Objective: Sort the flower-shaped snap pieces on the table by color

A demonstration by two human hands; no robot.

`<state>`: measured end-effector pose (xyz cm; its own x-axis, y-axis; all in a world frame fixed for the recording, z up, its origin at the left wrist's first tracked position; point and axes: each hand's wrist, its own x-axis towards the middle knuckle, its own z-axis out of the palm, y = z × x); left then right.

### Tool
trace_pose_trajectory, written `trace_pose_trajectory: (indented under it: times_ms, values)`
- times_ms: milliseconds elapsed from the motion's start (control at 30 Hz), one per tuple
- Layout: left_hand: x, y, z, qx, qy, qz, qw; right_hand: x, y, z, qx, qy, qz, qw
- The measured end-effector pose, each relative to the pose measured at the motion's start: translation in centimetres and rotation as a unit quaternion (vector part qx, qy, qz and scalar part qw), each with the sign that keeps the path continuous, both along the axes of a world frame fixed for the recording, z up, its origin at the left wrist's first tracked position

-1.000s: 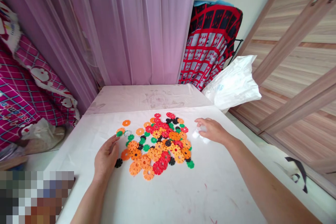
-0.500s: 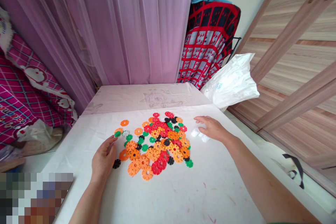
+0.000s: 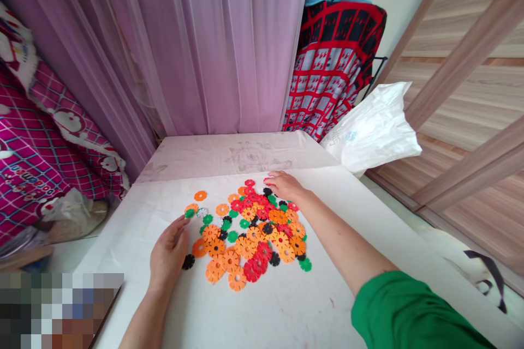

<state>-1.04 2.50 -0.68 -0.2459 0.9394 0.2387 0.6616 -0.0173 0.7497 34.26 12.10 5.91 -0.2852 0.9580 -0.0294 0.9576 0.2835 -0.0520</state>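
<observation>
Many flower-shaped notched plastic discs lie in a loose pile [image 3: 249, 234] on a white-covered table, in orange, red, green, black and white. My left hand [image 3: 168, 253] rests on its side at the pile's left edge, fingers loosely extended and partly bent. Its fingertips are at a green disc [image 3: 189, 214], which overlaps an orange one. A black disc [image 3: 188, 262] lies beside that hand. My right hand [image 3: 285, 185] reaches over the far right of the pile, fingers stretched out and slightly bent. Its fingertips are at a red disc [image 3: 269, 181], partly covered by them.
A white plastic bag [image 3: 374, 128] stands at the table's far right corner. Behind the table hangs a purple curtain [image 3: 216, 49]. A red patterned cloth [image 3: 327, 65] and a wooden wardrobe [image 3: 462, 92] are to the right. A pink checked blanket [image 3: 53, 158] is at left.
My right hand has moved left and a little farther away, from white pieces beside the pile to the red discs at its far edge. My left hand keeps its place by the green disc.
</observation>
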Motion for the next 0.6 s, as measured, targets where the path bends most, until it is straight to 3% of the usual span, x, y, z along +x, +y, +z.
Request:
trace_pose_trajectory:
  times_ms: [167, 400, 600]
  values:
    - [0.2, -0.2, 0.2, 0.014, -0.010, -0.007, 1.000, -0.2, 1.4, -1.3, -0.010, -0.012, -0.046, 0.999]
    - [0.3, -0.1, 0.0, 0.019, 0.002, -0.010, 1.000, -0.3, 0.4, -0.7, 0.021, -0.018, -0.113, 0.993]
    - [0.4, -0.3, 0.3, 0.016, 0.003, -0.008, 1.000, -5.0, -2.4, -1.8, 0.012, 0.015, -0.054, 0.998]
